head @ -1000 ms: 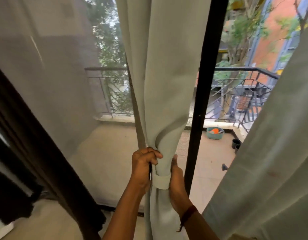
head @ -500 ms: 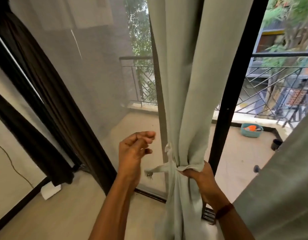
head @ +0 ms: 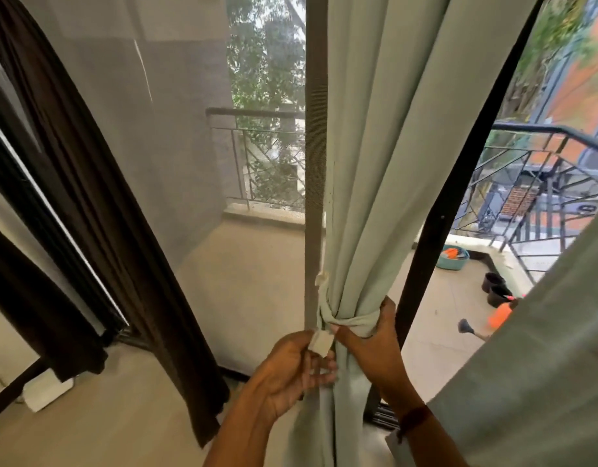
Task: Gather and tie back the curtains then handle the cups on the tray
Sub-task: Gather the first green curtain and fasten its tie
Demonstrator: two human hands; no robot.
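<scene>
Pale green curtain (head: pixel 375 170) is gathered at centre, between mesh screen (head: pixel 176 136) and dark door frame (head: pixel 435 230). Tie-back (head: pixel 349 321) is wrapped around the bunch. Left hand (head: pixel 289 369) pinches the tie-back's loose end, fingers curled. Right hand (head: pixel 375 335) grasps the curtain at the band — the 2 hands just beside each other.

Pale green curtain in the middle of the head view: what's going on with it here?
A person is tying back the pale green fabric curtain. A matching fabric tie-back band is wrapped round the gathered folds. The left hand pinches the band's loose end, and the right hand grips the bundled curtain at the band. The tie does not look finished yet. No cups or tray are in view.
</scene>
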